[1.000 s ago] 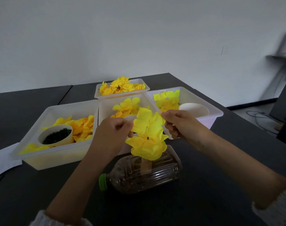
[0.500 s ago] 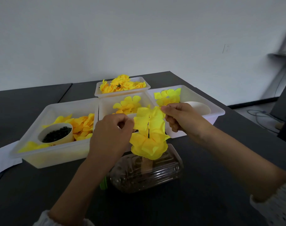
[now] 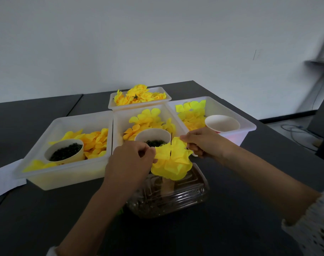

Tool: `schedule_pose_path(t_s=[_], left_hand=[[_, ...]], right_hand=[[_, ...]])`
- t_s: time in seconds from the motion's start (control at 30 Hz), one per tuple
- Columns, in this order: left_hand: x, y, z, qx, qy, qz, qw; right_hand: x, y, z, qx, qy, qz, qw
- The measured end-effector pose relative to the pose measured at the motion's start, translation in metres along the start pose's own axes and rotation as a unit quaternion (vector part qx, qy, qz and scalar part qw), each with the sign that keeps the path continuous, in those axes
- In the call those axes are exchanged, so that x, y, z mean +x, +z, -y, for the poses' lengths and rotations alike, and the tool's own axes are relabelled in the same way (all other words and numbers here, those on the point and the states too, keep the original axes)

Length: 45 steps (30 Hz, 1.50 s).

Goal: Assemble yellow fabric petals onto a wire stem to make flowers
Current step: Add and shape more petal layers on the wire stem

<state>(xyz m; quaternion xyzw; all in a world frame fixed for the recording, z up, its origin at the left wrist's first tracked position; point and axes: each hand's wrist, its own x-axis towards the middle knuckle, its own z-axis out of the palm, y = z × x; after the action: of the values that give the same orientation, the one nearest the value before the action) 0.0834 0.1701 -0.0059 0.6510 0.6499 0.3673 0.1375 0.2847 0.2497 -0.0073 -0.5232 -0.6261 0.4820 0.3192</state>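
A thin dark wire stem (image 3: 171, 138) stands upright above a clear plastic bottle (image 3: 168, 195) lying on its side. Yellow fabric petals (image 3: 173, 163) are stacked on the wire in a loose bunch. The top petal layer (image 3: 168, 149) lies nearly flat with the wire tip poking through it. My left hand (image 3: 129, 163) pinches this layer's left edge. My right hand (image 3: 203, 143) pinches its right edge. Where the wire meets the bottle is hidden by the petals.
Four white trays (image 3: 65, 179) hold loose yellow petals on the dark table: left, middle (image 3: 118, 126), right (image 3: 246, 130) and back (image 3: 139, 107). Paper cups of dark green bits sit in the left (image 3: 64, 152) and middle trays; another cup (image 3: 222, 123) sits right. White paper (image 3: 2, 182) lies far left.
Both hands have pushed the top petal layer down the wire, from upright to nearly flat on the bunch. More of the wire tip now shows above it.
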Motion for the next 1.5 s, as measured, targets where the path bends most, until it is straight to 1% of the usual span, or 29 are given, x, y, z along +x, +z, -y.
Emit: schedule_pose_path(t_s=[0.17,0.3,0.47,0.57,0.67,0.73,0.8,0.9,1.0,1.07,1.13,1.2,1.27,1.33,1.4,1.43,1.5], left_hand=[[-0.011,0.006,0.002,0.100,0.007,-0.012,0.995],[-0.019,0.012,0.001,0.155,0.015,-0.016,0.988],[-0.021,0.016,0.000,0.233,0.036,-0.041,0.971],[-0.023,0.017,0.001,0.272,0.041,-0.035,0.961],[-0.026,0.019,0.005,0.280,0.037,-0.018,0.959],[-0.027,0.020,0.007,0.274,0.037,-0.008,0.961],[-0.026,0.022,0.009,0.273,0.040,-0.006,0.961],[-0.026,0.024,0.012,0.270,0.044,-0.004,0.962],[-0.028,0.024,0.016,0.249,0.050,-0.004,0.967],[-0.028,0.023,0.017,0.215,0.050,-0.006,0.975],[-0.028,0.020,0.018,0.151,0.037,-0.002,0.988],[-0.027,0.016,0.023,0.092,0.014,0.003,0.996],[-0.026,0.012,0.029,0.083,-0.002,0.009,0.996],[-0.023,0.011,0.034,0.067,-0.018,0.009,0.998],[-0.022,0.013,0.034,0.014,-0.039,0.017,0.999],[-0.020,0.014,0.034,-0.009,-0.048,0.027,0.998],[-0.017,0.017,0.034,-0.038,-0.054,0.054,0.996]], right_hand=[[0.002,0.003,-0.003,-0.084,0.006,-0.014,0.996],[0.002,0.006,-0.005,-0.118,0.002,-0.009,0.993],[-0.001,0.004,-0.006,-0.186,-0.038,-0.017,0.982],[-0.001,0.005,-0.006,-0.210,-0.067,-0.027,0.975],[-0.003,0.008,-0.011,-0.253,-0.081,-0.030,0.964],[-0.005,0.012,-0.016,-0.284,-0.089,-0.037,0.954],[-0.005,0.014,-0.020,-0.288,-0.092,-0.048,0.952],[-0.004,0.015,-0.022,-0.283,-0.095,-0.050,0.953],[-0.003,0.014,-0.024,-0.244,-0.102,-0.027,0.964],[-0.004,0.012,-0.024,-0.215,-0.110,-0.007,0.970],[-0.003,0.010,-0.024,-0.191,-0.117,-0.004,0.975],[-0.002,0.008,-0.022,-0.168,-0.109,-0.016,0.980],[-0.002,0.006,-0.021,-0.161,-0.099,-0.045,0.981],[-0.001,0.003,-0.019,-0.167,-0.124,-0.090,0.974],[-0.002,0.001,-0.014,-0.150,-0.179,-0.105,0.967],[-0.002,0.001,-0.010,-0.146,-0.203,-0.093,0.964],[0.001,0.003,-0.004,-0.162,-0.220,-0.042,0.961]])
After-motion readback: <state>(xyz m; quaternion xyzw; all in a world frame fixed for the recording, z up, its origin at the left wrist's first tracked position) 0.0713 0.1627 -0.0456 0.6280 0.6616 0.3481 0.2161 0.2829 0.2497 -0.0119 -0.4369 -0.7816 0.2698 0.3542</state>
